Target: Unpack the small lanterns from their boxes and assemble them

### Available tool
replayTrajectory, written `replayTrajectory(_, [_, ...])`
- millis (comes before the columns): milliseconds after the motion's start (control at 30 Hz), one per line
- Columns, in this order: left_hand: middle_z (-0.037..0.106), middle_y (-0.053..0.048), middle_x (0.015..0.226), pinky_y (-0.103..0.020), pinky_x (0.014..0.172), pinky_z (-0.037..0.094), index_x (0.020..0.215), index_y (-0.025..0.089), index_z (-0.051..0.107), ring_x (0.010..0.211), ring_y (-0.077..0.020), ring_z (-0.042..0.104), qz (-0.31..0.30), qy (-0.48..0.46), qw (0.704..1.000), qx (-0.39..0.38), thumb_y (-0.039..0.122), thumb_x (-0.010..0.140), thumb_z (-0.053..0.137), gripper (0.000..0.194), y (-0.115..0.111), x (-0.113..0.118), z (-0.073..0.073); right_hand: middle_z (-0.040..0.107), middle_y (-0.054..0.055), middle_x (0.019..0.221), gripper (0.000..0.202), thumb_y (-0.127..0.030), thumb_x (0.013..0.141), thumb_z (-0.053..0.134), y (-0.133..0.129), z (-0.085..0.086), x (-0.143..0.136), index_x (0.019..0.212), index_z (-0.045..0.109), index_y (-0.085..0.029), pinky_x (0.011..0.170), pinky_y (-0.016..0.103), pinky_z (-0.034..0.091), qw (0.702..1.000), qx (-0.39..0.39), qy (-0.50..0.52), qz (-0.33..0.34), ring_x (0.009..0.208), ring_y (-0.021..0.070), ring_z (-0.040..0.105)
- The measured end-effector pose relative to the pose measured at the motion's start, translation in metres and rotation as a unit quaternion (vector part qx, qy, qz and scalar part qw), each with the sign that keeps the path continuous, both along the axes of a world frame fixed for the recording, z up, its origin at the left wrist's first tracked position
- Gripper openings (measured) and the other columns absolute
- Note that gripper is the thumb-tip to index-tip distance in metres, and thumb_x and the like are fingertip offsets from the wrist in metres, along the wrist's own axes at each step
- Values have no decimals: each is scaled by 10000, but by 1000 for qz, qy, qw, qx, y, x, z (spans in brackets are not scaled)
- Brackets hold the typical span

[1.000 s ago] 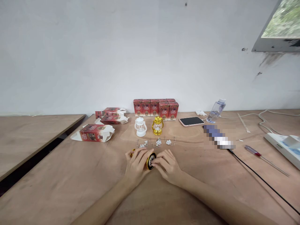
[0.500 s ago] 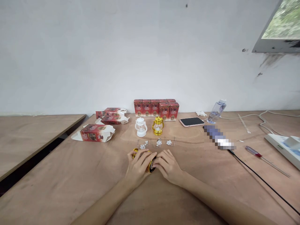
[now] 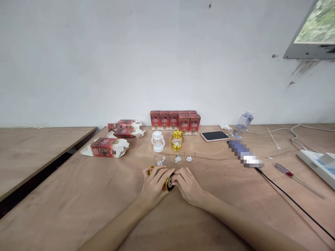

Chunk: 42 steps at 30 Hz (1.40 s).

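Note:
My left hand (image 3: 155,183) is wrapped round a gold lantern (image 3: 168,184) lying on its side, its dark round base turned to the right. The fingers of my right hand (image 3: 187,185) are bent together at that base; whether they pinch a small part is hidden. Just beyond my hands lie several bent wires with small white pieces (image 3: 178,159). Behind these stand a white lantern (image 3: 158,142) and another gold lantern (image 3: 177,141), both upright.
Several red boxes (image 3: 164,120) stand against the wall. Opened red boxes (image 3: 106,147) lie at the left. To the right are a phone (image 3: 215,136), a bottle (image 3: 242,125), a screwdriver (image 3: 298,179), a cable and a white power strip (image 3: 318,167).
My right fingers have shifted slightly at the lantern's base, and more of the base's inside shows. The left hand keeps its hold.

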<state>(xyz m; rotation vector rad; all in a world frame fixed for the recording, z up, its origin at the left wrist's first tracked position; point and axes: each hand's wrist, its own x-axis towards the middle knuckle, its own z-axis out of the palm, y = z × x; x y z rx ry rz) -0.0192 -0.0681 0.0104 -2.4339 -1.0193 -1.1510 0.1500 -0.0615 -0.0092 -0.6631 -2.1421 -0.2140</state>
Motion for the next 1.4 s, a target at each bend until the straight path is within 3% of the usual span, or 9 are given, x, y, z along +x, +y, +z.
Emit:
replayTrajectory(167, [701, -38, 971, -351, 791, 250, 1077, 198, 559, 929, -205, 591, 18, -12, 999, -28, 331, 849, 549, 265, 0, -1, -2, 560, 32, 761, 146, -97, 907, 367, 2, -4, 1, 823, 455, -178, 634, 257, 340, 1000, -1, 25, 10, 704, 144, 478])
replayTrajectory(267, [699, -40, 983, -352, 790, 248, 1088, 207, 558, 937, -209, 589, 42, -30, 998, -37, 310, 828, 582, 281, 0, -2, -5, 561, 38, 760, 155, -112, 908, 350, 17, -8, 18, 824, 453, -191, 664, 278, 362, 999, 4, 42, -8, 724, 160, 504])
replayTrajectory(467, [697, -36, 999, -357, 804, 249, 1094, 215, 556, 960, -217, 584, 41, -38, 998, -39, 278, 801, 609, 305, 0, -2, -7, 587, 64, 742, 190, -198, 919, 355, 63, -19, 66, 786, 490, -195, 646, 321, 368, 963, -86, 24, -253, 680, 204, 512])
replayTrajectory(667, [700, -37, 995, -352, 799, 253, 1087, 218, 566, 948, -206, 587, 44, -40, 998, -32, 290, 825, 574, 272, 0, -1, -7, 615, 84, 772, 197, -201, 907, 402, 68, -18, 73, 765, 539, -183, 694, 347, 352, 941, -73, -84, -320, 751, 232, 510])
replayTrajectory(767, [699, -32, 996, -356, 795, 250, 1087, 220, 565, 951, -209, 586, 47, -38, 998, -35, 302, 823, 580, 277, 1, -1, -7, 602, 73, 747, 208, -202, 911, 396, 60, -13, 68, 758, 535, -188, 678, 332, 354, 957, -40, -41, -284, 730, 217, 502])
replayTrajectory(900, [695, -32, 1011, -360, 804, 244, 1104, 221, 557, 962, -210, 579, 50, -28, 997, -44, 304, 827, 582, 290, 1, -2, -8, 596, 43, 730, 103, -162, 888, 471, 34, -4, 46, 811, 539, -178, 658, 300, 359, 990, 2, 36, -139, 701, 171, 502])
replayTrajectory(1033, [696, -49, 1015, -365, 813, 241, 1110, 214, 554, 978, -215, 570, 31, -1, 999, -41, 326, 864, 527, 271, 2, -3, -8, 621, 24, 739, 46, -142, 855, 541, 3, 6, 16, 833, 567, -173, 642, 286, 341, 999, 23, 26, -16, 683, 139, 483])
replayTrajectory(1167, [701, -42, 990, -368, 817, 243, 1105, 201, 549, 981, -214, 574, 17, 16, 1000, -20, 304, 880, 502, 252, 2, -2, -6, 638, 19, 726, 80, -135, 861, 528, -6, 10, 3, 846, 597, -171, 615, 283, 320, 999, 42, 19, 4, 662, 135, 442])
replayTrajectory(1400, [699, -45, 1005, -371, 801, 256, 1116, 199, 546, 994, -216, 572, 13, 35, 999, -24, 267, 883, 486, 249, 2, -2, -6, 644, 21, 723, 109, -132, 873, 508, -2, 10, 6, 812, 593, -161, 610, 281, 314, 999, 49, 16, -7, 660, 135, 421])
